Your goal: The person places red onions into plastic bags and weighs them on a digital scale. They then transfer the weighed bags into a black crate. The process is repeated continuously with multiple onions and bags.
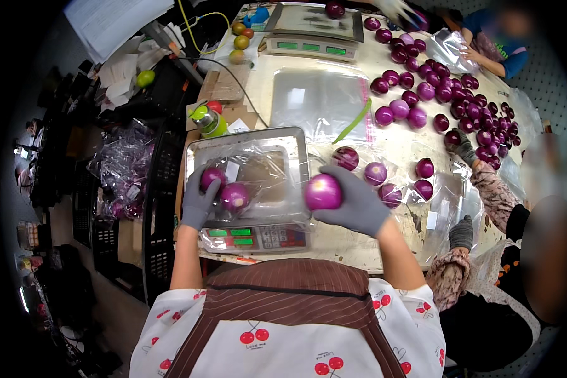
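In grey gloves, both my hands are at the scale in front of me. My left hand (200, 200) curls round the left side of a clear plastic bag (258, 165) that lies on the metal scale tray (301, 151). Inside the bag are a red onion (214, 179) against my fingers and another red onion (235, 197) beside it. My right hand (353, 205) grips a larger, shiny red onion (323, 191) at the tray's right edge. Its thumb is above the onion, and the other fingers are partly hidden beneath. The scale's display panel (255, 239) shows below the tray.
Loose red onions (444, 93) cover the table's right side. Bagged onions (376, 173) lie right of my right hand. Flat clear bags (318, 101) sit beyond the tray, near a second scale (312, 47). A black crate (154, 214) stands left. A co-worker's gloved hands (461, 233) work at right.
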Motion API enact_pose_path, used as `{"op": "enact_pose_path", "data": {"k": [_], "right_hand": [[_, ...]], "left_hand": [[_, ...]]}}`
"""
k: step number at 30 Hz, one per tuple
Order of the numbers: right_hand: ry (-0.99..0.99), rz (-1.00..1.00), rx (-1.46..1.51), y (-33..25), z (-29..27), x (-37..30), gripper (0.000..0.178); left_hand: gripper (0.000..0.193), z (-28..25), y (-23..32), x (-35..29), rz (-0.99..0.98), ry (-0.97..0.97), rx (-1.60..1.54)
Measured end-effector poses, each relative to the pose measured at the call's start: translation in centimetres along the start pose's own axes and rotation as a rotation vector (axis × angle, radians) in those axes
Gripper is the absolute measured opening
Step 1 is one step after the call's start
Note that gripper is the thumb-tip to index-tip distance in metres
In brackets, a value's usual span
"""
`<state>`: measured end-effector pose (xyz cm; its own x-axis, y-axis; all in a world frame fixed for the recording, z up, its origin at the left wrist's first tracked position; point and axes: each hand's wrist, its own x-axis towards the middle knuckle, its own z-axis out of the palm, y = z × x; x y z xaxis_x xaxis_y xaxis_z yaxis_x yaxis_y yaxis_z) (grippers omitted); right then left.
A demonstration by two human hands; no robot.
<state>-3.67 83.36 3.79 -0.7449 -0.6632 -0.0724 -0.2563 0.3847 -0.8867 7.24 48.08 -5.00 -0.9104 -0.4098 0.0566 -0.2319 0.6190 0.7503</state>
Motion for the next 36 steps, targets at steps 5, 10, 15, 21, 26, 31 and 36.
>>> {"op": "enact_pose_path", "data": {"k": [5,10,15,21,26,31,36], "right_hand": [[-0.022,-0.021,0.135,-0.1,8.1,6.2,0.072],[0.141,-0.063,0.269,1.5,9.7,6.8,0.056],[0.335,0.104,0.484,3.5,4.8,-0.2,0.025],[0.768,0.195,0.507,5.1,0.3,-6.9,0.020],[0.681,0.191,0.419,4.3,2.6,-6.1,0.021],[0.317,0.041,0.186,1.8,8.7,-1.3,0.035],[0.468,-0.166,-0.266,0.7,10.9,4.7,0.032]], "left_hand": [[0.052,-0.3,-0.4,0.3,0.071,-0.016,-0.006],[0.051,-1.7,0.3,-0.5,0.131,0.022,0.059],[0.041,-6.1,-2.5,-2.6,0.176,0.323,0.139],[0.025,-11.7,-1.0,-3.0,0.217,0.532,0.115],[0.021,-11.0,2.8,-2.4,0.216,0.496,-0.108],[0.021,-5.8,6.6,-2.2,0.251,0.123,-0.318],[0.022,-2.1,9.8,-1.8,0.397,-0.029,-0.219]]}}
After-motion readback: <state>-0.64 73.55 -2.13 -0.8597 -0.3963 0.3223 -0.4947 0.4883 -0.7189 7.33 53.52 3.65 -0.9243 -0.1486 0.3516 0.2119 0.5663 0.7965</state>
